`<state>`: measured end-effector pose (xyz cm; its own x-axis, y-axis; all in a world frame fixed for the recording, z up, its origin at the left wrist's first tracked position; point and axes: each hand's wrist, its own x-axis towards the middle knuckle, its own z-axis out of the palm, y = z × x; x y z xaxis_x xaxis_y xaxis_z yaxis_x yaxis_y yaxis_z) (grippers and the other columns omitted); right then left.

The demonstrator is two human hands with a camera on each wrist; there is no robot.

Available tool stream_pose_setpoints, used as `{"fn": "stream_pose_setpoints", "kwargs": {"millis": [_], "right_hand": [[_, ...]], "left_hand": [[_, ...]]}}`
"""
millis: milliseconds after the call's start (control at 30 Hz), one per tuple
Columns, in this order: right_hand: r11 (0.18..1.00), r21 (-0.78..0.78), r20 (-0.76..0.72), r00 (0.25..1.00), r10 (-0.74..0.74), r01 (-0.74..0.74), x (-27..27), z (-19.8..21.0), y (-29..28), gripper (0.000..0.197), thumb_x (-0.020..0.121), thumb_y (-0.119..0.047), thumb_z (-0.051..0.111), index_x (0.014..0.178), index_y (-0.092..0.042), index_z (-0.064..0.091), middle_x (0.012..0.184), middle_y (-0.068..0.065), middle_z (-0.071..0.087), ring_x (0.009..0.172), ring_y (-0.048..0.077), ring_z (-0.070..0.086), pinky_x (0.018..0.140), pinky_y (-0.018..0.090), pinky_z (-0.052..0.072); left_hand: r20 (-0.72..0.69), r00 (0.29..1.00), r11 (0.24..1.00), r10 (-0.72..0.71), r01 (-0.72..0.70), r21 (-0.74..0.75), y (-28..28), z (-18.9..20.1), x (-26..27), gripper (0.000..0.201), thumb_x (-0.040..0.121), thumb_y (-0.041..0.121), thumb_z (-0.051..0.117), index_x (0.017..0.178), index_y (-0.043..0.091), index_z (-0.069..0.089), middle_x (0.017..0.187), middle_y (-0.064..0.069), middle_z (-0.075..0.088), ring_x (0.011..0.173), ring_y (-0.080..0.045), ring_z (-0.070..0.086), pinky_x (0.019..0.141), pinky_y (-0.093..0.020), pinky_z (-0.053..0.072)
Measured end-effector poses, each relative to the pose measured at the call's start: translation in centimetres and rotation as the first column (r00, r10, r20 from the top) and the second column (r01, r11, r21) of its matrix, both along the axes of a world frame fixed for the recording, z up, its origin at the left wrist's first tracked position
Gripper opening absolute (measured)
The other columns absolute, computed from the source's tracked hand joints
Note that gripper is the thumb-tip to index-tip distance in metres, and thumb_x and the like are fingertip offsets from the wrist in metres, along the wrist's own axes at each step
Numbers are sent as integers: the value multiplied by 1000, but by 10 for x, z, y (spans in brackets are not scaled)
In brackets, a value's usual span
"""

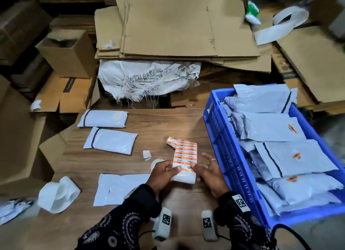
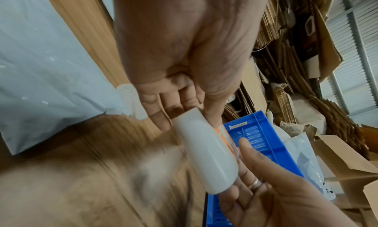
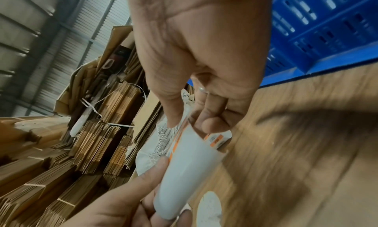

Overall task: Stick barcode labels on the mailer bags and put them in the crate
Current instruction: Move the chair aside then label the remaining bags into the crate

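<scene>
A strip of orange-and-white barcode labels (image 1: 184, 154) lies over the wooden table (image 1: 153, 122), its near end curled into a white roll. My left hand (image 1: 174, 170) grips that curled end (image 2: 204, 157), thumb on top. My right hand (image 1: 196, 167) pinches the strip's right edge (image 3: 188, 173) between thumb and a finger, the other fingers spread. Three white mailer bags lie on the table: two at the far left (image 1: 103, 118) (image 1: 111, 141) and one near my left forearm (image 1: 121, 189). The blue crate (image 1: 224, 147) stands on the right, filled with several mailers, some labelled.
Curled white backing paper (image 1: 57, 195) hangs at the table's left edge. A paper scrap (image 1: 147, 154) lies near the strip. Flattened cardboard (image 1: 177, 25), a woven sack (image 1: 149, 77) and an open carton (image 1: 69, 51) crowd the space behind the table.
</scene>
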<state>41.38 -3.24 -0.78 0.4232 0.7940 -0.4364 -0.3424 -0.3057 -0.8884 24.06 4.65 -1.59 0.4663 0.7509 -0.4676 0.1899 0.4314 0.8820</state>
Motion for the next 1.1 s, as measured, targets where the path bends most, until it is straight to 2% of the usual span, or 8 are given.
{"fn": "stream_pose_setpoints", "kwargs": {"millis": [167,267,367,500,633,767,967,1100], "right_hand": [[1000,13,164,986,-7,5,4,3,-9,22,89,2,71,107,-10,68,90,13,77,78,20,71,57,29,54],[999,26,324,946,25,-36,1,3,-11,13,89,-2,73,94,-14,74,93,5,77,77,11,70,68,33,56],[984,-1,718,685,126,-180,-1,0,-13,14,86,-16,76,97,-25,76,120,-10,59,107,6,60,95,28,48],[931,-148,923,292,251,-333,-3,6,-5,20,88,-37,64,104,-35,76,125,-13,62,114,16,53,89,38,43],[890,-233,937,153,313,-392,0,15,6,21,88,-43,68,105,-33,77,111,-12,71,113,14,54,81,32,24],[838,-320,933,5,359,-442,0,23,14,29,90,-45,59,104,-27,77,103,1,75,110,22,61,87,39,31],[840,-304,919,92,382,-450,0,29,17,26,94,-38,57,109,-29,76,104,-1,76,104,19,65,87,38,35],[904,-186,832,427,353,-384,-3,23,13,22,92,-33,59,99,-22,77,96,-3,78,88,14,71,83,38,54]], "left_hand": [[78,997,999,-5,8,-35,-4,4,0,30,88,2,74,118,3,68,109,-13,76,104,-27,72,90,-34,57],[74,997,1000,11,-11,-2,-6,6,0,25,88,-1,73,112,0,72,106,-14,77,104,-30,73,96,-38,56],[59,997,998,43,-45,44,-7,7,1,17,88,-1,72,105,-2,75,101,-14,78,99,-28,74,95,-38,57],[30,998,984,-52,46,172,-7,4,-2,17,92,-3,66,103,3,76,101,-9,78,91,-13,71,88,-28,55],[-35,991,959,-132,137,248,-3,2,-5,21,93,-1,64,105,11,77,99,4,78,92,-5,68,86,-22,51],[-93,981,921,-171,193,339,4,0,-5,17,87,12,71,102,8,78,96,2,78,87,-3,67,82,-23,51],[-126,969,887,-211,244,393,11,3,-10,16,88,6,69,102,7,77,96,3,78,90,-9,69,86,-28,54],[-102,970,902,-219,241,358,9,1,-11,26,87,3,67,111,10,75,98,2,79,93,-11,72,87,-27,54]]}}
